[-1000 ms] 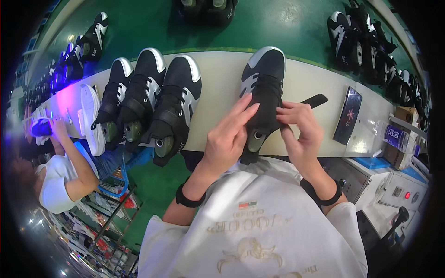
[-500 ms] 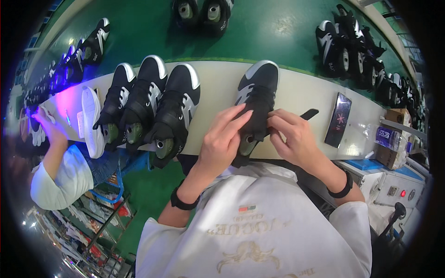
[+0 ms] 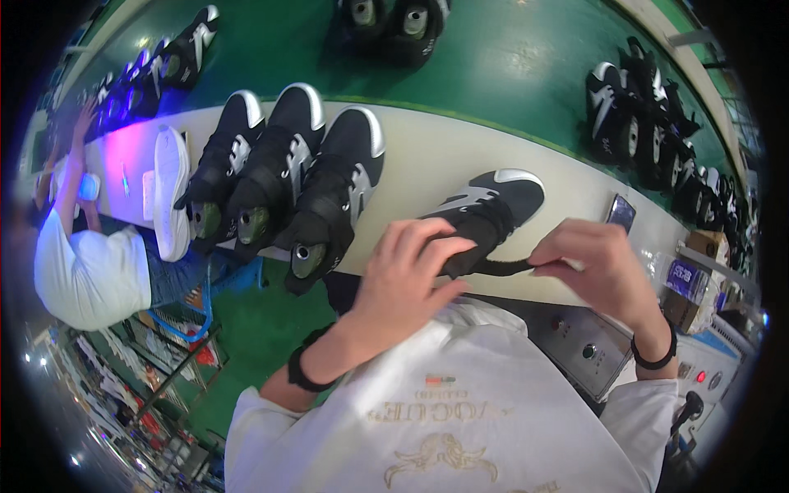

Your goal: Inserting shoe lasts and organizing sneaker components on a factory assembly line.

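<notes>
A black shoe (image 3: pixel 486 212) with a silver-white toe and grey side panels lies on the pale bench, its toe toward the far right. My left hand (image 3: pixel 411 275) is closed over its ankle end, with the heel hidden behind my fingers. From the shoe's side runs a black strap (image 3: pixel 503 267), drawn out to the right. My right hand (image 3: pixel 593 264) pinches that strap's free end between thumb and fingers. To the left of my left hand stand three similar shoes (image 3: pixel 349 148) in a row, toes pointing away from me.
A white sole (image 3: pixel 171 197) lies left of the row. A phone (image 3: pixel 622 212) rests beyond my right hand. More shoes (image 3: pixel 620 115) sit on the green surface behind the bench (image 3: pixel 419 135). At far left is another person's white sleeve (image 3: pixel 94 271). A control panel (image 3: pixel 575 337) borders the bench's near edge.
The shoe has turned, its toe swinging to the right. My right hand has moved right, pulling the strap out from the shoe. The person at left has raised an arm.
</notes>
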`<action>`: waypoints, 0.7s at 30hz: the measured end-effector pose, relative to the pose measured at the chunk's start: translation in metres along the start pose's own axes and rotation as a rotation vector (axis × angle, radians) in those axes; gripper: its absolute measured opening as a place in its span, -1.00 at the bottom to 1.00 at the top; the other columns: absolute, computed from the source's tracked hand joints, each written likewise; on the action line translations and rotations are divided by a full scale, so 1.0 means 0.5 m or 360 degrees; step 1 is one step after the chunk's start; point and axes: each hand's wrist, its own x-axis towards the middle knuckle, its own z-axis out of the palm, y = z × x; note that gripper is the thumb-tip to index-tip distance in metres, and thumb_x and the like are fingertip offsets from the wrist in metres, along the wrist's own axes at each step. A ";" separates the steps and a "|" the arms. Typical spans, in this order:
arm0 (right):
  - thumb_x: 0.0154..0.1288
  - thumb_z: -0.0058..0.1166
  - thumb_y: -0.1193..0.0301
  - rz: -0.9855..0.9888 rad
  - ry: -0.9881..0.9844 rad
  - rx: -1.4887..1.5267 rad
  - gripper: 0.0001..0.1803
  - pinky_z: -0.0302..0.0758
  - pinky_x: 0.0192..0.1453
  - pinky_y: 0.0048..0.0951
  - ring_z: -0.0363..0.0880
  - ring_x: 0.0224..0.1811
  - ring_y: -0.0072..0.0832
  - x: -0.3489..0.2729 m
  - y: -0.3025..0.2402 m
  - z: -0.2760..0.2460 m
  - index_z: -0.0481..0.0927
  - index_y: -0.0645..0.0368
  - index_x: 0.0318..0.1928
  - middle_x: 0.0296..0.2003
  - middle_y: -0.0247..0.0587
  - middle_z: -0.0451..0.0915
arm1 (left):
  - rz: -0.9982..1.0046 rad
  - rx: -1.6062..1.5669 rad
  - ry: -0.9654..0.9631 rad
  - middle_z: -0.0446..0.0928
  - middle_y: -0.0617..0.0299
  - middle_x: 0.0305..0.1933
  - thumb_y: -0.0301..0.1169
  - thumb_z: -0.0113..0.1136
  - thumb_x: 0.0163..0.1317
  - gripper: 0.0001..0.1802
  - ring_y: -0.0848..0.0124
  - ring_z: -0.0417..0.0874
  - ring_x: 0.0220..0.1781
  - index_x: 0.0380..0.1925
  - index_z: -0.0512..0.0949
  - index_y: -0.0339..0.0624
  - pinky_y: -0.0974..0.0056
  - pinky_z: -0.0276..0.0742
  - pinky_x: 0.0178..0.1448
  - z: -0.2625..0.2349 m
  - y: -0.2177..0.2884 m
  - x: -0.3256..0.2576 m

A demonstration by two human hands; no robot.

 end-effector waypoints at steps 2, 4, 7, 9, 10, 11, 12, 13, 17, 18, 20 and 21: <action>0.03 0.43 0.59 0.0167 0.0271 0.0664 -0.84 0.58 -0.24 -0.52 0.69 -0.35 -0.45 0.024 0.022 0.006 0.68 0.30 -0.39 -0.40 -0.24 0.70 | 0.0053 0.0053 0.0310 0.50 0.28 -0.15 -0.39 0.49 -0.13 -0.62 0.19 0.53 -0.12 -0.23 0.61 0.01 0.17 0.52 -0.10 0.035 0.006 0.015; 0.08 0.41 0.60 0.0301 0.0318 0.0933 -0.85 0.57 -0.24 -0.54 0.66 -0.34 -0.58 0.059 0.044 0.026 0.66 0.31 -0.37 -0.41 -0.27 0.69 | 0.0138 0.0030 0.0257 0.49 0.31 -0.22 -0.38 0.48 -0.14 -0.64 0.22 0.53 -0.17 -0.27 0.61 0.01 0.18 0.52 -0.15 0.052 0.000 0.026; 0.07 0.40 0.60 0.0612 0.0098 0.1238 -0.85 0.52 -0.28 -0.57 0.56 -0.39 -0.68 0.145 0.066 0.086 0.63 0.31 -0.40 -0.46 -0.35 0.64 | 0.0320 -0.0041 0.0191 0.42 0.36 -0.37 -0.40 0.44 -0.15 -0.72 0.29 0.48 -0.30 -0.36 0.61 0.00 0.22 0.49 -0.30 0.058 -0.014 0.037; 0.07 0.37 0.62 0.0731 -0.0130 0.1418 -0.85 0.51 -0.30 -0.57 0.52 -0.41 -0.71 0.163 0.088 0.124 0.60 0.30 -0.44 -0.47 -0.39 0.62 | 0.0503 -0.0183 0.0304 0.38 0.34 -0.39 -0.45 0.39 -0.19 -0.73 0.29 0.46 -0.33 -0.41 0.57 -0.03 0.24 0.47 -0.34 0.070 -0.019 0.035; 0.07 0.37 0.62 0.0724 -0.0148 0.1424 -0.85 0.51 -0.30 -0.57 0.52 -0.41 -0.71 0.169 0.088 0.131 0.60 0.30 -0.44 -0.47 -0.39 0.62 | 0.0534 -0.0194 0.0344 0.36 0.30 -0.40 -0.47 0.36 -0.21 -0.75 0.27 0.45 -0.34 -0.45 0.53 -0.06 0.24 0.45 -0.37 0.073 -0.019 0.036; 0.06 0.33 0.64 0.0674 -0.0148 0.1359 -0.87 0.51 -0.30 -0.55 0.54 -0.43 -0.65 0.175 0.084 0.135 0.59 0.31 -0.45 -0.48 -0.34 0.63 | 0.0523 -0.0186 0.0347 0.36 0.30 -0.40 -0.47 0.36 -0.21 -0.75 0.27 0.45 -0.34 -0.45 0.53 -0.06 0.24 0.45 -0.37 0.069 -0.021 0.035; 0.06 0.29 0.67 0.0637 -0.0139 0.1288 -0.88 0.52 -0.30 -0.52 0.55 -0.44 -0.60 0.173 0.079 0.139 0.58 0.31 -0.46 -0.49 -0.29 0.63 | 0.0483 -0.0201 0.0325 0.35 0.28 -0.41 -0.46 0.37 -0.21 -0.74 0.26 0.44 -0.34 -0.46 0.52 -0.06 0.23 0.45 -0.37 0.065 -0.019 0.035; 0.06 0.29 0.67 0.0635 -0.0126 0.1275 -0.88 0.52 -0.30 -0.52 0.55 -0.44 -0.60 0.179 0.079 0.144 0.58 0.31 -0.46 -0.49 -0.29 0.63 | 0.0465 -0.0210 0.0309 0.34 0.27 -0.41 -0.46 0.38 -0.22 -0.74 0.25 0.44 -0.35 -0.47 0.51 -0.07 0.22 0.44 -0.38 0.064 -0.015 0.045; -0.03 0.29 0.63 0.0157 -0.0113 0.0307 -0.81 0.54 -0.30 -0.30 0.58 -0.47 -0.36 0.235 0.087 0.211 0.49 0.32 -0.46 -0.49 -0.05 0.58 | 0.0370 -0.0177 0.0233 0.33 0.27 -0.41 -0.40 0.40 -0.20 -0.73 0.23 0.44 -0.35 -0.41 0.56 -0.02 0.18 0.48 -0.34 0.073 0.004 0.020; 0.01 0.28 0.64 -0.0010 -0.0097 0.0523 -0.83 0.55 -0.25 -0.24 0.59 -0.42 -0.23 0.253 0.077 0.223 0.50 0.33 -0.44 -0.45 -0.06 0.60 | 0.0413 -0.0108 0.0224 0.35 0.28 -0.41 -0.37 0.41 -0.16 -0.74 0.22 0.46 -0.34 -0.40 0.58 0.02 0.17 0.50 -0.29 0.071 0.005 0.006; 0.06 0.38 0.48 -0.0040 0.0063 0.0574 -0.75 0.56 -0.06 -0.24 0.62 -0.19 -0.15 0.303 -0.009 0.202 0.55 0.30 -0.33 -0.29 -0.09 0.63 | 0.0293 -0.0080 0.0255 0.46 0.29 -0.32 -0.35 0.45 -0.12 -0.74 0.22 0.52 -0.27 -0.36 0.63 0.05 0.19 0.53 -0.25 0.061 -0.001 -0.031; 0.08 0.38 0.40 -0.0350 0.0379 0.0496 -0.70 0.52 0.04 -0.20 0.58 -0.08 -0.12 0.313 -0.056 0.189 0.56 0.27 -0.25 -0.18 -0.07 0.61 | 0.0229 -0.0092 0.0262 0.50 0.29 -0.29 -0.34 0.46 -0.10 -0.74 0.22 0.53 -0.24 -0.34 0.65 0.05 0.20 0.54 -0.24 0.054 0.009 -0.054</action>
